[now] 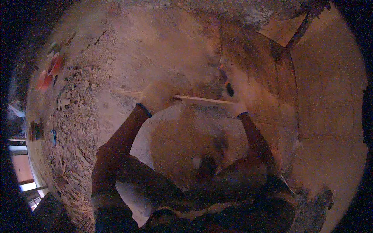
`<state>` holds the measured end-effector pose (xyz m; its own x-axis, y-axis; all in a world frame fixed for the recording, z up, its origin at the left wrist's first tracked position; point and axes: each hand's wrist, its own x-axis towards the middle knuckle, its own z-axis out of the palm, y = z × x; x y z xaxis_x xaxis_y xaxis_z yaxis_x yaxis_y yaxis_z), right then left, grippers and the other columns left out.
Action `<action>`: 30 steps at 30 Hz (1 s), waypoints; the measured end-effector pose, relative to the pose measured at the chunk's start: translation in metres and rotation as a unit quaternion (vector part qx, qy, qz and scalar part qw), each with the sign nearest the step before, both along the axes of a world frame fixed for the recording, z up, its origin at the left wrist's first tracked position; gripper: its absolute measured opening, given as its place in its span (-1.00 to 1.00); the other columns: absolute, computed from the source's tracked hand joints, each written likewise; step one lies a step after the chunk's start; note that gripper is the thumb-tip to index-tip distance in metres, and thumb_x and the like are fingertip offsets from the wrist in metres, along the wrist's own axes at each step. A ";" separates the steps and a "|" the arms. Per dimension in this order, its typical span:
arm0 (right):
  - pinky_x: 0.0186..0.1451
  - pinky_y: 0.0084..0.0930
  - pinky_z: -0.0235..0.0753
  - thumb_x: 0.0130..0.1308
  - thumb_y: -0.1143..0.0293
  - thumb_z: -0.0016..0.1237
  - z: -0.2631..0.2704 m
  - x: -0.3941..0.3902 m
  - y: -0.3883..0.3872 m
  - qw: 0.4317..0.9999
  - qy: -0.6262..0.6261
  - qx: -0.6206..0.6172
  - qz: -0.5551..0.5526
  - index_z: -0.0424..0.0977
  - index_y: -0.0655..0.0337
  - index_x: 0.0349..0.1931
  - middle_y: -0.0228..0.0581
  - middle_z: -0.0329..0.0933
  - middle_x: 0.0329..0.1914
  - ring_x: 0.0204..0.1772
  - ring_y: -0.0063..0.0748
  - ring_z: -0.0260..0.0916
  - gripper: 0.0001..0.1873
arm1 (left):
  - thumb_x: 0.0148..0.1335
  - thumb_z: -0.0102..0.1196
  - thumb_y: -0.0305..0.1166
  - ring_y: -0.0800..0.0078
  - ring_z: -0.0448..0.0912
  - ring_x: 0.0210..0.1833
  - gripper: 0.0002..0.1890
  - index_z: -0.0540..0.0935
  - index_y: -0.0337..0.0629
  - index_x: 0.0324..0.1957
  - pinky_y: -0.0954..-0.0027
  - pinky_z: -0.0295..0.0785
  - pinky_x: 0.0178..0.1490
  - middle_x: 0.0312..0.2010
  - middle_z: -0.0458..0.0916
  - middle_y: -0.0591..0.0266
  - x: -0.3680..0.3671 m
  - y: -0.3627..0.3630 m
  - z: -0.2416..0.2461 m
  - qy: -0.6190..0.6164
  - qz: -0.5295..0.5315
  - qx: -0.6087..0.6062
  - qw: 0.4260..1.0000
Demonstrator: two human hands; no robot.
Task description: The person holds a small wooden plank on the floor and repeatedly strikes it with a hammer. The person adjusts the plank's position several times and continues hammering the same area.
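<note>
A long thin stick, which looks like wood (205,100), lies crosswise in front of me, low over the dusty ground. My left hand (158,94), in a pale glove with a dark blue cuff, is on the stick's left part; it is blurred. At the other end my right hand (239,108), gloved alike, is around or against the stick. The fingers of both hands are hard to make out. Just beyond the right hand lies a small dark object (230,89), with a few orange glowing spots beside it.
Wood chips or similar debris (78,96) cover the ground at the left. Red plastic containers (55,64) lie at the far left. A brownish wall or raised surface (323,96) rises at the right, with a dark post (300,32) at its upper end.
</note>
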<state>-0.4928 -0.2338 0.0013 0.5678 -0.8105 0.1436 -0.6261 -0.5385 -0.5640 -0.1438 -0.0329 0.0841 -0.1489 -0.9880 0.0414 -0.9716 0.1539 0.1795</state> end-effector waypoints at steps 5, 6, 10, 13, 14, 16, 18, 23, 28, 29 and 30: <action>-0.12 -0.38 0.52 0.33 0.21 0.22 0.141 0.039 -0.017 0.954 0.073 -0.282 0.064 0.54 0.24 0.00 -0.20 0.60 -0.13 -0.19 -0.41 0.49 -0.64 | 0.33 0.16 -0.05 0.03 0.74 -0.25 -0.73 0.77 0.07 -0.14 -0.03 0.63 -0.21 -0.32 0.76 0.10 -0.001 0.001 -0.005 -0.010 -0.003 0.019 1.000; -0.16 -0.39 0.52 0.35 0.21 0.21 0.169 0.046 -0.016 0.886 0.112 -0.431 0.130 0.55 0.26 -0.04 -0.21 0.62 -0.20 -0.24 -0.43 0.49 -0.66 | 0.33 0.16 -0.04 0.04 0.74 -0.25 -0.73 0.77 0.08 -0.13 -0.03 0.64 -0.21 -0.33 0.76 0.10 -0.001 0.000 -0.004 -0.008 -0.004 0.022 1.000; -0.26 -0.34 0.55 0.42 0.26 0.14 0.217 0.093 -0.040 0.906 -0.415 -0.061 -0.056 0.56 0.33 -0.30 -0.25 0.56 -0.49 -0.42 -0.32 0.52 -0.74 | 0.34 0.16 -0.02 0.06 0.75 -0.25 -0.71 0.77 0.08 -0.13 -0.01 0.64 -0.21 -0.33 0.76 0.12 0.000 -0.012 -0.004 0.004 0.011 0.059 0.998; -0.30 -0.32 0.56 0.38 0.29 0.17 0.206 0.116 -0.065 0.826 -0.557 -0.069 0.051 0.56 0.28 -0.41 -0.26 0.54 -0.54 -0.46 -0.30 0.51 -0.75 | 0.35 0.16 0.00 0.06 0.75 -0.22 -0.71 0.77 0.11 -0.12 -0.01 0.65 -0.20 -0.31 0.76 0.13 0.001 -0.013 -0.003 0.016 0.013 0.025 0.999; -0.31 -0.31 0.57 0.36 0.29 0.18 0.196 0.121 -0.072 0.802 -0.585 -0.076 0.097 0.57 0.25 -0.44 -0.26 0.53 -0.55 -0.46 -0.30 0.50 -0.75 | 0.34 0.16 0.01 0.07 0.75 -0.21 -0.71 0.77 0.13 -0.12 -0.01 0.65 -0.19 -0.30 0.76 0.13 0.000 -0.013 -0.003 0.028 0.011 0.022 0.999; -0.29 -0.33 0.56 0.35 0.27 0.19 0.158 0.123 -0.067 0.801 -0.579 -0.094 0.117 0.56 0.25 -0.38 -0.26 0.55 -0.51 -0.43 -0.32 0.50 -0.76 | 0.34 0.17 0.02 0.07 0.75 -0.20 -0.71 0.77 0.15 -0.11 -0.02 0.64 -0.18 -0.29 0.76 0.12 0.002 -0.014 -0.003 0.049 0.009 0.012 0.999; -0.26 -0.35 0.54 0.35 0.24 0.20 0.116 0.115 -0.049 0.894 -0.431 -0.111 0.046 0.56 0.25 -0.31 -0.26 0.56 -0.47 -0.39 -0.34 0.50 -0.75 | 0.34 0.16 0.01 0.07 0.74 -0.19 -0.72 0.77 0.18 -0.09 -0.03 0.64 -0.17 -0.29 0.76 0.13 0.003 -0.017 -0.004 0.016 0.018 0.047 0.999; -0.19 -0.39 0.51 0.35 0.17 0.21 0.079 0.064 -0.024 0.989 0.104 -0.101 0.035 0.56 0.25 -0.14 -0.27 0.60 -0.36 -0.30 -0.40 0.50 -0.68 | 0.36 0.15 -0.01 0.07 0.74 -0.18 -0.73 0.77 0.19 -0.07 -0.04 0.62 -0.18 -0.29 0.76 0.13 -0.005 -0.026 -0.009 0.010 -0.014 -0.024 1.000; -0.19 -0.42 0.49 0.40 0.14 0.19 0.151 0.065 -0.040 0.981 -0.168 -0.022 -0.089 0.55 0.28 -0.11 -0.31 0.61 -0.34 -0.30 -0.46 0.48 -0.65 | 0.35 0.15 0.02 0.05 0.74 -0.19 -0.71 0.77 0.16 -0.09 -0.04 0.61 -0.19 -0.29 0.76 0.12 -0.006 -0.026 -0.010 0.018 -0.005 -0.003 1.000; -0.20 -0.43 0.48 0.41 0.16 0.18 0.173 0.072 -0.040 0.964 -0.247 -0.037 -0.090 0.54 0.28 -0.14 -0.32 0.60 -0.33 -0.31 -0.48 0.47 -0.67 | 0.34 0.16 0.01 0.05 0.74 -0.20 -0.71 0.77 0.14 -0.10 -0.05 0.61 -0.19 -0.30 0.76 0.12 -0.002 -0.027 -0.009 0.027 -0.011 0.010 1.000; -0.21 -0.44 0.48 0.43 0.18 0.17 0.195 0.078 -0.042 0.940 -0.324 -0.053 -0.091 0.53 0.29 -0.16 -0.33 0.60 -0.32 -0.32 -0.49 0.47 -0.69 | 0.34 0.16 0.00 0.04 0.74 -0.21 -0.72 0.77 0.13 -0.11 -0.05 0.61 -0.19 -0.31 0.76 0.12 -0.002 -0.026 -0.012 0.024 -0.005 0.022 0.999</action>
